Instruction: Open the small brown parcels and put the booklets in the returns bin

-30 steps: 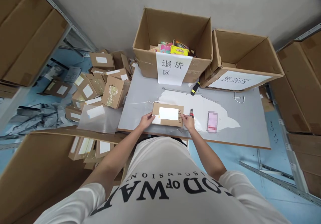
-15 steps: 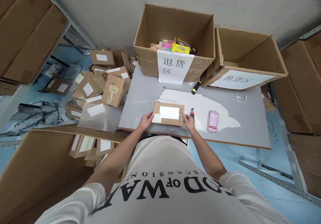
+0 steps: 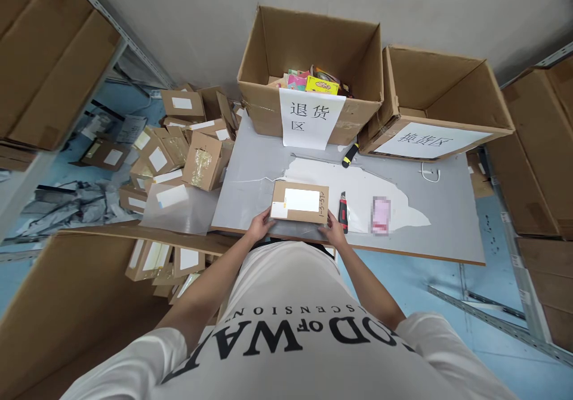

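- The small cardboard parcel (image 3: 299, 202) with its white label sits on the grey table (image 3: 447, 209) near the front edge, and both hands have slid back from its short ends to its near corners since half a second ago.
- The left hand (image 3: 261, 227) now rests at the parcel's near left corner, fingers curled lightly against the edge. It touches rather than grips, as far as can be seen.
- The right hand (image 3: 333, 228) sits at the near right corner, fingers bent against the box. Half a second ago it covered most of the red utility knife (image 3: 342, 212), which now lies in plain view just right of the parcel.
- The parcel itself has barely shifted on the table.
- The fingertips of both hands are partly tucked under or behind the parcel's near edge, so how tightly they press cannot be told.
- The pink item (image 3: 380, 215) right of the knife is blurred and cannot be made out.
- A black and yellow tool (image 3: 350, 155) lies partly hidden under the edge of the big box with the paper sign (image 3: 310, 117).
- The writing on the parcel's right edge is too small to read.
- The heap of small boxes (image 3: 179, 143) at left overlaps, so single ones are hard to tell apart.
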Demonstrator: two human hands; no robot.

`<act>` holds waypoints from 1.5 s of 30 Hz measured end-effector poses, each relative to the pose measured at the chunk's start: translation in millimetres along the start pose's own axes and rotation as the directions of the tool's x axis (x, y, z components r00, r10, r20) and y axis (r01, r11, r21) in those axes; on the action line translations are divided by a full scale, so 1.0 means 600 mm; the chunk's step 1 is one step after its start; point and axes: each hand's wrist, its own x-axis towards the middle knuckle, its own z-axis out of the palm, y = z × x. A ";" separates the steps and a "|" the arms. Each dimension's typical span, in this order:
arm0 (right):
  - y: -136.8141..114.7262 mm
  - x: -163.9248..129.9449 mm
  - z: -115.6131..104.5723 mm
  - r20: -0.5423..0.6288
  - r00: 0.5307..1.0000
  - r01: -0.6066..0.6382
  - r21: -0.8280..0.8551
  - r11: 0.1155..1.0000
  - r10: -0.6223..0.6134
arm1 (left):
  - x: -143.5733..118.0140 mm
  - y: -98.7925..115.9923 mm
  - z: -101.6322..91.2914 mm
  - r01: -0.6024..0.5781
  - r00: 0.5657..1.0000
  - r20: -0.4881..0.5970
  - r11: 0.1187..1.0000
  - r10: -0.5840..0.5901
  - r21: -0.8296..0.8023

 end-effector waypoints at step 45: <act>-0.105 0.047 -0.046 -0.153 0.988 -0.061 -0.192 0.979 0.032 | 0.019 0.083 0.000 -0.125 0.987 -0.087 0.988 0.134 0.095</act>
